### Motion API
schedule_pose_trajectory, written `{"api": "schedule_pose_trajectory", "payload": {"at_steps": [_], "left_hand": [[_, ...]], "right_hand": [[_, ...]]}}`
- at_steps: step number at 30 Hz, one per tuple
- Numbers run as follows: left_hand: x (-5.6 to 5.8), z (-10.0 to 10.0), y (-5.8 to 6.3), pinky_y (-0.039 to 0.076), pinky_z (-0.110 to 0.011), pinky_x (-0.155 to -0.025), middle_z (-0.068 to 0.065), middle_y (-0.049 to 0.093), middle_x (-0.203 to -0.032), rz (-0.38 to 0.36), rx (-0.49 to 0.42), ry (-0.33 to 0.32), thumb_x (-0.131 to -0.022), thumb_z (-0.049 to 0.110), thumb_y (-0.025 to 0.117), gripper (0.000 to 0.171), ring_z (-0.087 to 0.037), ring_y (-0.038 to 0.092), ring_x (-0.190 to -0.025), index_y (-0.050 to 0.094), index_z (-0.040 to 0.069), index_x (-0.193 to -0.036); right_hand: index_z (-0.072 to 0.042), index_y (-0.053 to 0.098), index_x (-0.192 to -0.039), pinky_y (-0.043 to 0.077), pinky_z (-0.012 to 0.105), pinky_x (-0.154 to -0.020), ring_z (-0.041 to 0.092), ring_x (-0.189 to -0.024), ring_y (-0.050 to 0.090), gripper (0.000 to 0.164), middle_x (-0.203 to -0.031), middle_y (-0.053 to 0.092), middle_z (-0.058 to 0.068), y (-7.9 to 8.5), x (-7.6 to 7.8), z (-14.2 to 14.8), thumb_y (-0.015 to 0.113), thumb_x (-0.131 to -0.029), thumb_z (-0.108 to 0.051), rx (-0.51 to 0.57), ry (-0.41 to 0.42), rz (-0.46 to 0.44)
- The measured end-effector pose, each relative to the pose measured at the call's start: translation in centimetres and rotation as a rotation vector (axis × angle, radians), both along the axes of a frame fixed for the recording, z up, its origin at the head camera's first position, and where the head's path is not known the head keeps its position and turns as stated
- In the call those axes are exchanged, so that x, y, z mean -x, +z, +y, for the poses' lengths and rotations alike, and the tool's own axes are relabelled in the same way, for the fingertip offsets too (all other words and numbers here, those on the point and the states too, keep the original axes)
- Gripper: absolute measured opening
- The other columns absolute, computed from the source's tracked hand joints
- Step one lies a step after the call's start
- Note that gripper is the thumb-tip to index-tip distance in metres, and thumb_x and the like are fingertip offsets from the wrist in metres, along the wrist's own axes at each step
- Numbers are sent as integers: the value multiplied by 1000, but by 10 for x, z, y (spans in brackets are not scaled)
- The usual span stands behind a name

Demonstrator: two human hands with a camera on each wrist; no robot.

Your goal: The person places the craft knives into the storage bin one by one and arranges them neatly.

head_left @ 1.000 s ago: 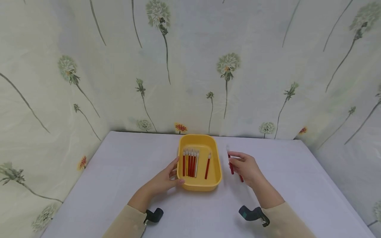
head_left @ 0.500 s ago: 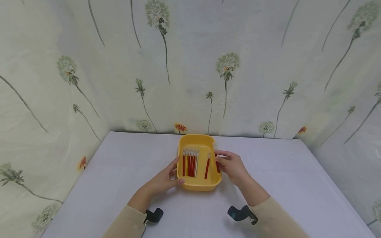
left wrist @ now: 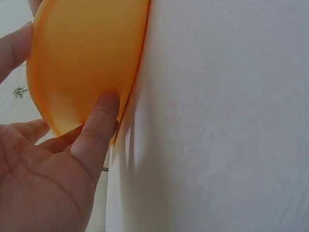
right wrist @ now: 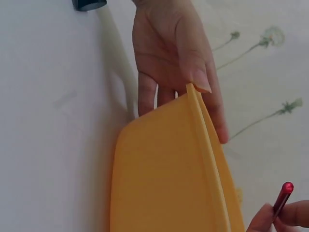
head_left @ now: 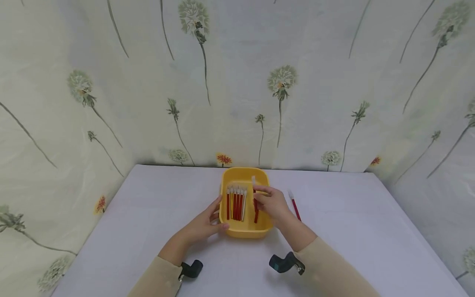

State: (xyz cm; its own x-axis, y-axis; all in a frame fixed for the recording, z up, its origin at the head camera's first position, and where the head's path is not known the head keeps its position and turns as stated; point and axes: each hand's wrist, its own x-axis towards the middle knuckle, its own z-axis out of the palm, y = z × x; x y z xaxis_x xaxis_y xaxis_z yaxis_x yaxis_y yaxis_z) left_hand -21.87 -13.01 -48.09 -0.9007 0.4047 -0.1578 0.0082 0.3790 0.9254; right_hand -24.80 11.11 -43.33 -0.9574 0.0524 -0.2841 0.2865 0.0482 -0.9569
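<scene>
My left hand grips the near left corner of a yellow plastic tray, thumb at the rim. The left wrist view shows its fingers against the tray's outer wall. Over the tray's right half, my right hand pinches a red-handled paintbrush with a whitish tip, held roughly upright; its red end shows in the right wrist view. Just below it lies another red brush, partly hidden. Several red, yellow and white brushes lie side by side in the tray's left half.
One more red brush lies on the white table right of the tray, partly hidden behind the right forearm. A flower-patterned cloth hangs behind the table. Dark wrist cameras sit on both wrists.
My right hand has carried the pinched paintbrush leftward, from beside the tray over its right rim to inside it. The left hand has kept its grip on the tray.
</scene>
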Motion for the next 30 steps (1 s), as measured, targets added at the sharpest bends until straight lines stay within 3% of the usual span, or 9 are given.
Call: {"api": "schedule_pose_trajectory", "payload": {"at_steps": [7, 15, 22, 30], "left_hand": [[3, -1, -4, 32, -56, -114, -12, 29, -162, 0, -11, -25, -89, 34, 77, 99, -35, 37, -144, 11, 26, -163], [2, -1, -1, 33, -56, -114, -12, 29, -162, -3, 3, -17, -89, 36, 76, 98, -35, 37, -144, 12, 26, -162], [1, 0, 3, 33, -55, -114, -11, 29, -162, -8, 17, -13, -89, 37, 76, 98, -34, 38, -144, 12, 26, -162], [4, -1, -1, 35, -54, -113, -12, 29, -162, -2, -8, -21, -89, 37, 77, 98, -34, 38, -143, 12, 26, -162]], "right_hand": [[-2, 67, -125, 50, 23, -66, 16, -79, 60, 28, -110, 68, 16, -12, -3, -19, 63, -98, -5, -51, -1, 6], [0, 65, -125, 39, 26, -54, 13, -64, 54, 29, -93, 62, 8, -23, 3, -27, 62, -97, -4, -73, -30, -3], [2, 64, -124, 37, 24, -46, 11, -58, 48, 28, -82, 60, 9, -32, 8, -28, 61, -97, -3, -184, -30, 29], [-3, 66, -123, 35, 26, -43, 12, -55, 43, 25, -84, 60, 10, -34, 12, -31, 62, -98, -7, -260, -35, -7]]}}
